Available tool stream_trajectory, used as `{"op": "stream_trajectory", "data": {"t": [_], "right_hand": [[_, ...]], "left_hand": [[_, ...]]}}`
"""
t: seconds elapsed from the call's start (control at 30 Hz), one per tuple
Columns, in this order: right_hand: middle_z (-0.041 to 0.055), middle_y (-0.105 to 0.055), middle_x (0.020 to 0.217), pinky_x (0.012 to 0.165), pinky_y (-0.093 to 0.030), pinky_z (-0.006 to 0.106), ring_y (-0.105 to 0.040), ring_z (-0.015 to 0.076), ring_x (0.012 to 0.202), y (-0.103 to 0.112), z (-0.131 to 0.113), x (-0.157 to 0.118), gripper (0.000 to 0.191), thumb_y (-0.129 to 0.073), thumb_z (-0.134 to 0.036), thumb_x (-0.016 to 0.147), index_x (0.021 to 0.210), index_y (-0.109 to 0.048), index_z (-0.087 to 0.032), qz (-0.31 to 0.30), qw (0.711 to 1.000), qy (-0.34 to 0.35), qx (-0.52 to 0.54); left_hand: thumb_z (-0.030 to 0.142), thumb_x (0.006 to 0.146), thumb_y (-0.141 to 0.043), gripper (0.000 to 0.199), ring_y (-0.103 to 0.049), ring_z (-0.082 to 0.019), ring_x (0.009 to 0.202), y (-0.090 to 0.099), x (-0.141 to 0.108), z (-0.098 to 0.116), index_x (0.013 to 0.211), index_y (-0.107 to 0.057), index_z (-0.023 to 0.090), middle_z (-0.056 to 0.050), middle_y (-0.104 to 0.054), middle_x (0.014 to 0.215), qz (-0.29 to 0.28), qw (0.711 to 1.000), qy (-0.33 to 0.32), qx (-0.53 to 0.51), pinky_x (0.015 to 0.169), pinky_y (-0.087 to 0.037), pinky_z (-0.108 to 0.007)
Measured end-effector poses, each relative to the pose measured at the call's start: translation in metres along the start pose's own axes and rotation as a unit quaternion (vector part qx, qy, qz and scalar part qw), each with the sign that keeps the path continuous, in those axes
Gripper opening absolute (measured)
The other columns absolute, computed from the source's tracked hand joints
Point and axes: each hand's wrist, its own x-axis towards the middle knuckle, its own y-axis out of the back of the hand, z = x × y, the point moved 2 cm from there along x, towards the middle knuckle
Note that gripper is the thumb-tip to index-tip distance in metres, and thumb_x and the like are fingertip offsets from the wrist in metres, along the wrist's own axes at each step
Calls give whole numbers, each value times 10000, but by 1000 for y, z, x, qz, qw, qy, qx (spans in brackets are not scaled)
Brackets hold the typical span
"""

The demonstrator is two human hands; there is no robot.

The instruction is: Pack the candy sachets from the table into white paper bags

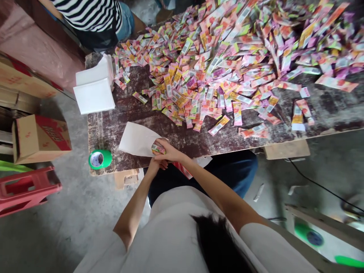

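My right hand is closed around a bundle of small printed stick packets at the table's front edge. The bundle lies against a white sheet or flat bag, which stretches left across the tabletop; which of the two it is I cannot tell. Just below, my left hand is at the edge with curled fingers, close to the bundle and the right wrist. What those fingers hold is hidden. Something red and white shows on my lap under the right forearm.
A large heap of loose stick packets covers the far side of the worn table. White stacked sheets and a green tape roll sit at left. Cartons, a red stool and a person in stripes are beyond.
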Motion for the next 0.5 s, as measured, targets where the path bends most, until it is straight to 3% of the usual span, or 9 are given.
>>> {"op": "stream_trajectory", "data": {"t": [0.07, 0.13, 0.23, 0.33, 0.4, 0.5], "right_hand": [[129, -516, 1288, 1111, -349, 412, -450, 244, 1258, -1, -1, 1, 549, -665, -293, 799, 1319, -542, -163, 42, 998, 15, -53], [129, -504, 1305, 1115, -331, 419, -419, 246, 1267, -7, -3, 1, 405, -557, -237, 871, 1272, -593, -192, 40, 991, 54, -115], [147, -444, 1385, 1124, -298, 449, -367, 266, 1300, -14, -2, 2, 418, -479, -187, 898, 1305, -574, -197, 10, 978, 100, -182], [173, -467, 1325, 1093, -328, 470, -403, 280, 1248, -14, 0, 3, 441, -512, -226, 888, 1324, -536, -161, 13, 977, 103, -188], [178, -476, 1292, 1076, -345, 484, -422, 289, 1220, -12, -1, 4, 466, -555, -247, 859, 1314, -524, -149, 21, 977, 121, -176], [184, -461, 1287, 1062, -355, 511, -420, 312, 1211, -8, -4, 1, 562, -630, -301, 809, 1330, -486, -147, 38, 974, 156, -163]], "left_hand": [[503, 733, -545, 358, -569, -147, 424, -1, -1, 1, 612, -575, 168, -54, -609, 496, -10, 1000, 6, 14, 417, -411, -242], [468, 760, -524, 348, -558, -145, 415, -1, -2, 2, 581, -560, 172, -42, -583, 470, -16, 999, 9, 37, 420, -413, -245], [400, 789, -510, 359, -516, -129, 383, 5, -11, 10, 501, -520, 186, -22, -537, 415, -25, 996, 18, 84, 423, -398, -238], [366, 800, -564, 298, -509, -125, 400, 14, -30, 37, 568, -597, 182, 8, -541, 421, -48, 981, -6, 190, 473, -410, -241], [378, 824, -590, 214, -583, -144, 525, 23, -41, 66, 769, -675, 189, 4, -629, 569, 31, 945, -96, 310, 578, -457, -260], [337, 846, -613, 248, -644, -194, 818, 32, -46, 108, 1045, -650, 193, -61, -686, 928, 227, 828, -231, 457, 758, -475, -303]]}}
